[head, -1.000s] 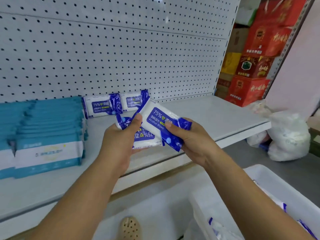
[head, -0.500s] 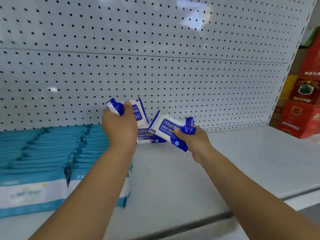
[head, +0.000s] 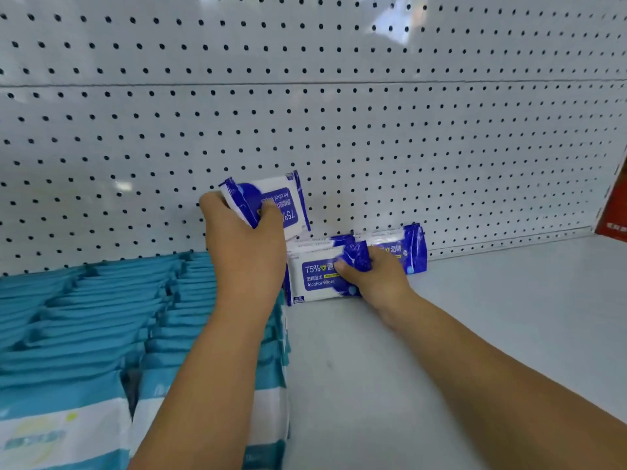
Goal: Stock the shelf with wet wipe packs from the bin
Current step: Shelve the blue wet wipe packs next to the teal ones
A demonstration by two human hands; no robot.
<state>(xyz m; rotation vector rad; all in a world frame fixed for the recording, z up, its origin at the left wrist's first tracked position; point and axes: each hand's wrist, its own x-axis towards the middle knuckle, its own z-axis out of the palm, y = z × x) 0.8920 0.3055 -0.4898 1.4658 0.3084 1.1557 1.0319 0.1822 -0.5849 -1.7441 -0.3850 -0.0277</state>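
Blue-and-white raised pack point(head: 278, 198): held clear of the shelf point(head: 475, 317), in front of the pegboard point(head: 305, 113), print upside down, one corner tipped up.
Left hand point(head: 244, 256): grips that pack by its near end, fingers point(head: 210, 201) curled over one side and thumb across the face.
Lower pack point(head: 315, 279): stands on its long edge on the shelf, label facing out, long axis running left to right along the pegboard.
Right hand point(head: 376, 283): fingers point(head: 342, 268) pinch the blue right end of the lower pack, steadying it (the others are tucked behind the wrapper).
Back packs point(head: 403, 249): the same kind, upright against the pegboard, touching the lower pack from behind.
Teal packs point(head: 101, 317): rows filling the shelf to the left, just beside the lower pack.
Bin: out of view.
Key relation: the raised pack hangs above and left of the lower pack, so the left hand is the nearer one for placing it; its long axis sits skewed against the row.
Next move, likely: turn it print-up, level it with the row, and set it down in front of the lower pack, since the gap toward the teal packs looks tight.
Risk: the standing packs look soft and could topple if nudged.
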